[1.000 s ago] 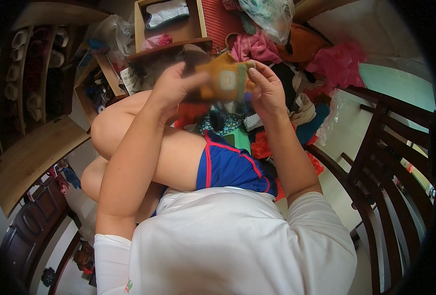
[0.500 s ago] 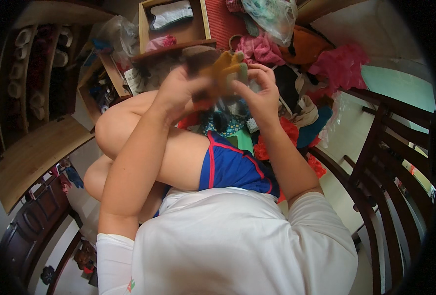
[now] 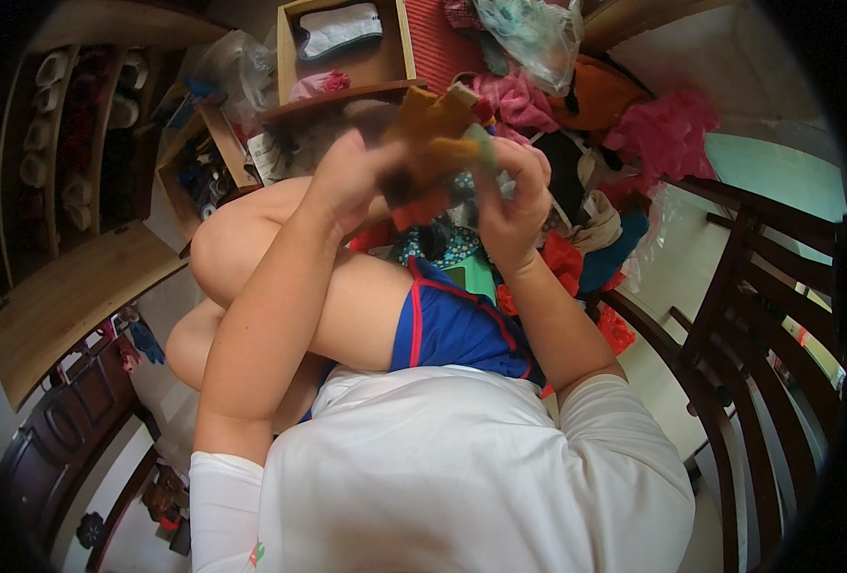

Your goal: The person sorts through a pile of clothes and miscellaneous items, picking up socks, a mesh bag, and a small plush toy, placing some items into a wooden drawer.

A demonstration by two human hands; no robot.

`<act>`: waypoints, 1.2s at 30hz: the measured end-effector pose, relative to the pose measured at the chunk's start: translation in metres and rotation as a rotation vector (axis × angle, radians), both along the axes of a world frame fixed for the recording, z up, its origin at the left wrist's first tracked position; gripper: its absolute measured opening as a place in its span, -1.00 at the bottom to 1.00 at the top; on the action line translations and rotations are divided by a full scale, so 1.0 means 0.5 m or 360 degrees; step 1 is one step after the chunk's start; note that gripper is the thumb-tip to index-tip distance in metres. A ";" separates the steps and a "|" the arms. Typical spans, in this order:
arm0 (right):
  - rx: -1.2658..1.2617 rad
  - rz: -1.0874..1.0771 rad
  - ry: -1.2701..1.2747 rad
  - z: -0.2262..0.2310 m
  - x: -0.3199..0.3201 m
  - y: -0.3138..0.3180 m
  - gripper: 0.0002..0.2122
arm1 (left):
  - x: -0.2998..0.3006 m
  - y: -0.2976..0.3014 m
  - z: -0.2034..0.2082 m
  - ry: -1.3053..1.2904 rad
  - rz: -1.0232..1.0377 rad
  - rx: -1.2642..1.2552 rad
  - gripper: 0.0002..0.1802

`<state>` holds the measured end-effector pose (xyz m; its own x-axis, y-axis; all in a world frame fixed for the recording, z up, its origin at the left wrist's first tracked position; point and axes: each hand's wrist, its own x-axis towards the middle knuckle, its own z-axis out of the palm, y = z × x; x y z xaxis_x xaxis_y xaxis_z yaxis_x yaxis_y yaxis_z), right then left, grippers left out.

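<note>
A mustard-coloured knitted glove [image 3: 425, 122] with greenish fingertips is stretched between my two hands above my bent legs. My left hand [image 3: 355, 177] is closed on its cuff side, where a dark patch and a bit of orange-red show; motion blurs this part. On the other side, my right hand [image 3: 513, 196] pinches one of the glove's pale green fingertips between thumb and fingers. Beneath the hands lies a heap with a blue dotted cloth [image 3: 457, 246] and a green item [image 3: 481, 277].
An open wooden drawer [image 3: 412, 43] holding a white folded textile stands ahead. To the right are a clear plastic bag [image 3: 538, 43], a pink bag [image 3: 667, 129], heaped clothes and a dark slatted chair [image 3: 758, 277]. A shoe cabinet [image 3: 70, 286] stands at left.
My right hand has shifted slightly down and now grips a fingertip of the glove. The glove has turned and its fingers point more upward. My left hand keeps its hold.
</note>
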<state>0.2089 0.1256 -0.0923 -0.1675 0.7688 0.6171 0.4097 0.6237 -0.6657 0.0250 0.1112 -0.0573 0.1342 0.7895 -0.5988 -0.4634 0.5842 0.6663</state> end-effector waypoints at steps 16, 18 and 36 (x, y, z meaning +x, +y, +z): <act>-0.1878 0.0393 0.2030 -0.067 0.036 0.027 -0.89 | -0.002 -0.001 -0.019 0.0068 0.0121 0.0072 -0.69; -0.1868 0.0134 0.1609 -0.127 0.081 0.026 -0.90 | -0.017 0.004 -0.039 0.0143 0.0108 0.0049 -0.69; -0.2010 -0.0166 -0.1023 -0.405 0.276 -0.344 -0.67 | -0.063 0.012 -0.033 0.0330 0.0467 0.0090 -0.62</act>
<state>0.3471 -0.0464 -0.2951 -0.0607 0.7633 -0.6432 0.8558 -0.2919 -0.4271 -0.0063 0.1171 -0.0739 -0.2225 0.8093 -0.5437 -0.4574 0.4058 0.7912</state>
